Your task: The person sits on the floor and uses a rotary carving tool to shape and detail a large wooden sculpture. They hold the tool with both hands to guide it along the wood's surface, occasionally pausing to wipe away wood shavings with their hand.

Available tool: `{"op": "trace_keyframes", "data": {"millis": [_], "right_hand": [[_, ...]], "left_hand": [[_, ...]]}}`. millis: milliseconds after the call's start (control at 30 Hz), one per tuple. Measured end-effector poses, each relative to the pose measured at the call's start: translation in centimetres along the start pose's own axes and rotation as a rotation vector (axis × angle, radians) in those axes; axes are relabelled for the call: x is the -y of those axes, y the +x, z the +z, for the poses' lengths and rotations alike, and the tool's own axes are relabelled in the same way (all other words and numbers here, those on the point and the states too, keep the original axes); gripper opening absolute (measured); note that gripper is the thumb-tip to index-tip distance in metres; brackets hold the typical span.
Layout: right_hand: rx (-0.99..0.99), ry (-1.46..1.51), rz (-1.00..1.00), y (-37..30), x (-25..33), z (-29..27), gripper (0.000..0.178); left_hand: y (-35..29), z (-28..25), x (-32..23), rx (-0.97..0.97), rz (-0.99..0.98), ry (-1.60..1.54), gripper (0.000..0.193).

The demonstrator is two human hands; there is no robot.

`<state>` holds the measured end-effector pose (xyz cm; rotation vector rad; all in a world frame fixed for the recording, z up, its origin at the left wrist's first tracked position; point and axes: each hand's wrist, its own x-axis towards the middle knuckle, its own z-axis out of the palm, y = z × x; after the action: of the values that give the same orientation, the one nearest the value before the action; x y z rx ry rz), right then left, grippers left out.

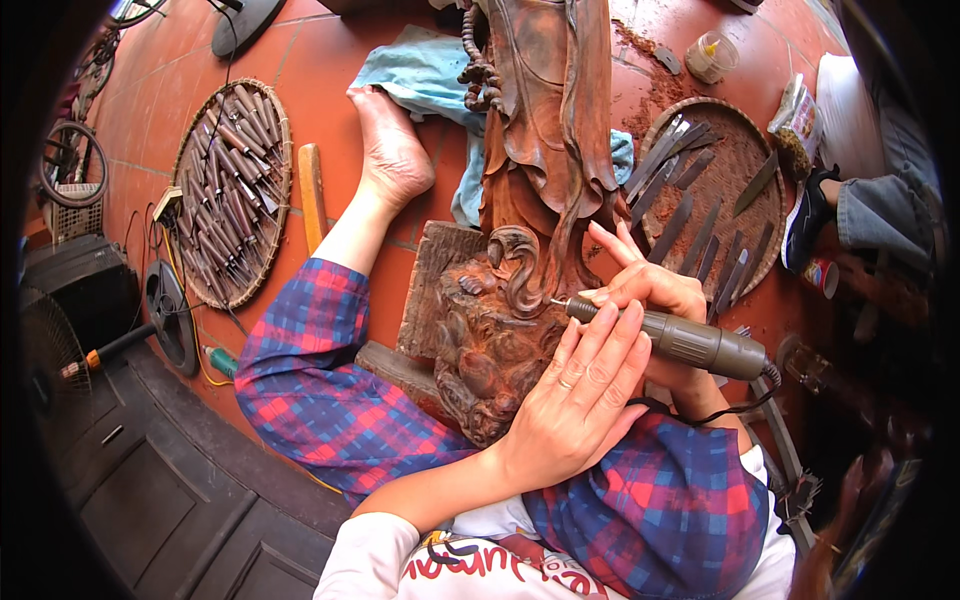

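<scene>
A carved dark-wood figure lies between my legs, with its rough, gnarled base toward me. My right hand grips an olive-brown rotary handpiece with thumb and fingers, one or two other fingers lifted. The thin bit of the handpiece points left and reaches the carved folds beside a scroll-shaped curl; I cannot tell whether it touches wood. Flat and stretched out, my left hand rests against the front of the handpiece. A black coiled cord runs from its back end.
On the left, a round woven tray holds several wooden-handled chisels. Several files lie in another tray of reddish sawdust at right. A light-blue cloth, a wooden mallet, a clear jar and a fan are around. Another person's jeans-clad leg is at right.
</scene>
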<state>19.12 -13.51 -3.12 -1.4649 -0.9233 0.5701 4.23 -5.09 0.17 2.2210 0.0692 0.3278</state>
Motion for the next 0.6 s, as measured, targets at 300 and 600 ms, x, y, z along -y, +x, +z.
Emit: {"op": "trace_keyframes", "data": {"millis": [300, 600], "right_hand": [[-0.099, -0.021, -0.004, 0.6, 0.0, 0.2, 0.012], [-0.140, 0.048, 0.010, 0.8, -0.1, 0.5, 0.013]], "left_hand": [[1.2, 0.1, 0.6, -0.028, 0.019, -0.022, 0.079], [1.7, -0.3, 0.9, -0.036, 0.026, -0.037, 0.078]]}}
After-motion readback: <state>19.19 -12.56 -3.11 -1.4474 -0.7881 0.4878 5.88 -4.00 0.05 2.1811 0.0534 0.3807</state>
